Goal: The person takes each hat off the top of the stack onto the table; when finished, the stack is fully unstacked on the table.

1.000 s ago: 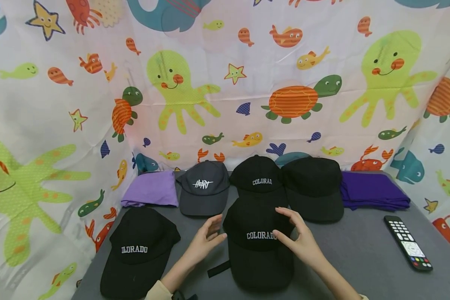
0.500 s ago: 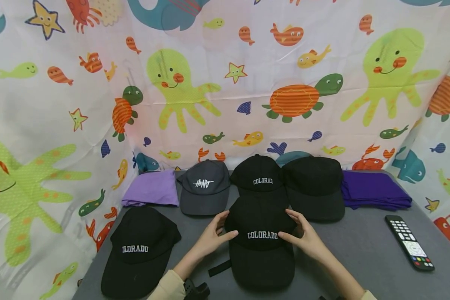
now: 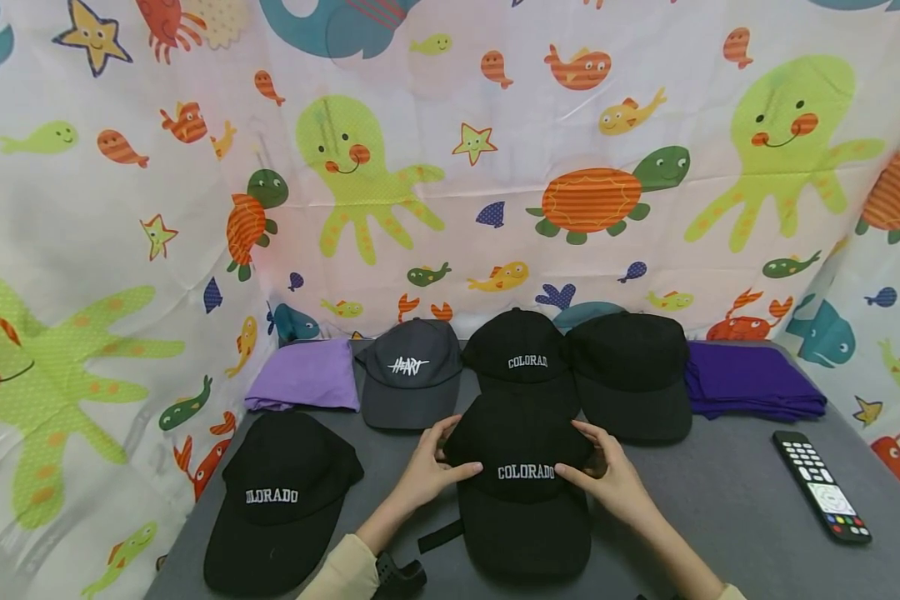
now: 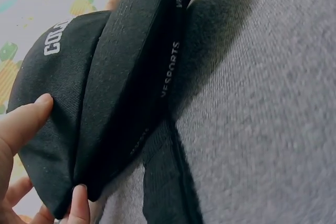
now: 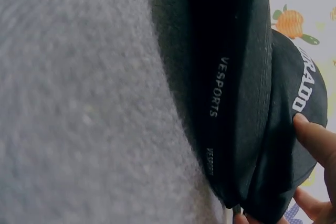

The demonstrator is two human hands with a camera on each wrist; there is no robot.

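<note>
A black baseball cap (image 3: 525,529) with white COLORADO lettering sits front centre, its brim toward me. My left hand (image 3: 426,473) grips its left side, thumb on the crown and fingers curled at the lower edge. On the opposite side my right hand (image 3: 613,477) holds the crown the same way, thumb tip by the last letter. In the left wrist view, a dark strap (image 4: 168,177) trails from under the cap (image 4: 121,61) onto the grey cloth. The right wrist view shows VESPORTS print under the brim (image 5: 236,77). Fingertips behind the cap are partly hidden.
Another black COLORADO cap (image 3: 281,500) lies at left. Behind stand a grey HEART cap (image 3: 411,387), a black COLORADO cap (image 3: 513,346) and a plain black cap (image 3: 630,379). Lilac cloth (image 3: 303,375), purple cloth (image 3: 753,379) and a remote (image 3: 821,487) flank them.
Both hands have come in from beside the cap and now grip its sides. The cap has barely moved.
</note>
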